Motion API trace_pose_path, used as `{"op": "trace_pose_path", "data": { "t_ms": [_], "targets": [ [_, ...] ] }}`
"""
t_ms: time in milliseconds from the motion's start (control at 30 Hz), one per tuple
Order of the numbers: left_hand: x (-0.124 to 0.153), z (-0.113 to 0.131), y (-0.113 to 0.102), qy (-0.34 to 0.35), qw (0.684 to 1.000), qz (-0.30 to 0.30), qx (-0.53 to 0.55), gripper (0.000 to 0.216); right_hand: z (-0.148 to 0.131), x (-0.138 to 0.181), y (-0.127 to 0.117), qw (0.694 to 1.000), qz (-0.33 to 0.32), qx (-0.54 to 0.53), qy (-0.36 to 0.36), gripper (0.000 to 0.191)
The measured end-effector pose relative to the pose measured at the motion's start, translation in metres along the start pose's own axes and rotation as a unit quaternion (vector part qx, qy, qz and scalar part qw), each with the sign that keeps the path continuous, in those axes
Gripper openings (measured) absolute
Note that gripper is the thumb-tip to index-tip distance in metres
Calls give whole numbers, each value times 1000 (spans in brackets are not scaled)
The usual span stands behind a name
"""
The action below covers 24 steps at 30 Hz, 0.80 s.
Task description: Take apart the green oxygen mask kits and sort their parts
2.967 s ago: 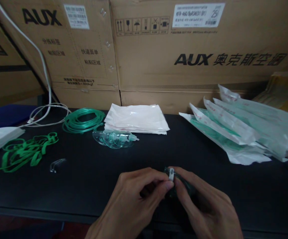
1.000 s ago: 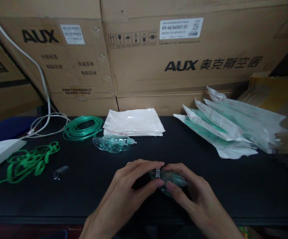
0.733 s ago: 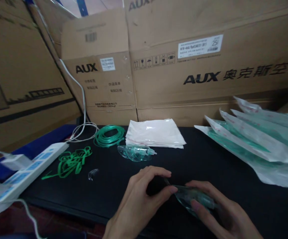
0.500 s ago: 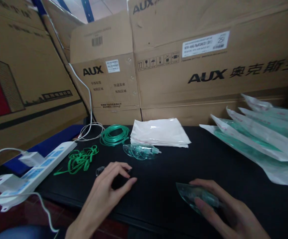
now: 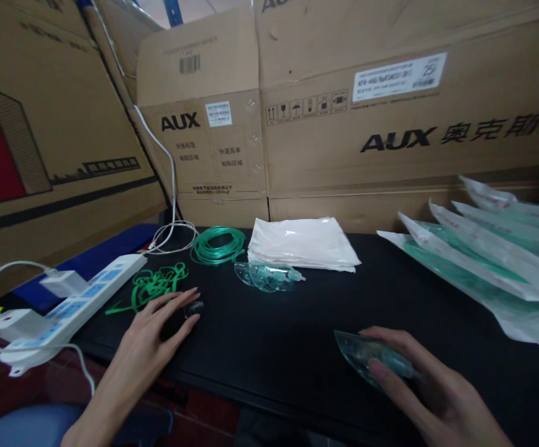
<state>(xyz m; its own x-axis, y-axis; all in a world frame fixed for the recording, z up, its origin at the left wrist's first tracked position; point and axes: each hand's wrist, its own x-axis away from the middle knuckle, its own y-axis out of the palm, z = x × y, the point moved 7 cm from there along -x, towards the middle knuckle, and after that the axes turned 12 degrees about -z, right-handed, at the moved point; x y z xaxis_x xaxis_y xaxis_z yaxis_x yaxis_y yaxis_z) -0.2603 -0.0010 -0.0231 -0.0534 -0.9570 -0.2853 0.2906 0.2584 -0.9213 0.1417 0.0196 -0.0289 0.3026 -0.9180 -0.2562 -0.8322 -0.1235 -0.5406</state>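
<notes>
My right hand [image 5: 423,388] is closed on a clear green face mask [image 5: 365,355], holding it low over the black table [image 5: 297,335] at the lower right. My left hand [image 5: 155,326] reaches out to the left with its fingers stretched. Its fingertips and thumb lie on either side of a small clear plastic piece [image 5: 196,307] on the table, and I cannot tell whether they touch it. A tangle of green elastic straps [image 5: 155,282] lies just beyond that hand.
A second clear mask [image 5: 269,277] lies mid-table before a stack of white bags [image 5: 303,243]. A green tubing coil [image 5: 218,244] and white cable [image 5: 172,230] sit at the back left, a power strip [image 5: 71,304] at left, sealed packs [image 5: 488,261] at right, cardboard boxes [image 5: 344,124] behind.
My left hand let go of the mask and moved left to the small clear piece. My right hand kept the mask. The view swung to the left.
</notes>
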Motion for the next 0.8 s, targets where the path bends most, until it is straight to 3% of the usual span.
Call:
{"op": "trace_pose_path", "data": {
  "t_ms": [133,233,333,467,533,667,800],
  "targets": [
    [4,2,-4,-4,1000,22,10,59,0,0,-1,1000,3,-25,17,26],
    [-1,17,-9,15,998,42,33,53,-4,-9,-2,998,-16,-46,29,27],
    [-22,54,-12,67,996,30,58,38,-21,-34,-1,998,-53,-20,-2,25],
    [-71,117,-12,168,982,-19,79,26,-45,-85,8,990,-108,44,-72,26],
    [-95,136,-9,204,973,-44,95,22,-49,-108,17,985,-129,56,-99,23],
    [-120,136,9,210,964,-73,142,19,-39,-130,33,983,-136,54,-113,24],
    [-119,119,25,194,960,-88,183,21,-27,-128,45,981,-151,40,-117,23]
  ]
}}
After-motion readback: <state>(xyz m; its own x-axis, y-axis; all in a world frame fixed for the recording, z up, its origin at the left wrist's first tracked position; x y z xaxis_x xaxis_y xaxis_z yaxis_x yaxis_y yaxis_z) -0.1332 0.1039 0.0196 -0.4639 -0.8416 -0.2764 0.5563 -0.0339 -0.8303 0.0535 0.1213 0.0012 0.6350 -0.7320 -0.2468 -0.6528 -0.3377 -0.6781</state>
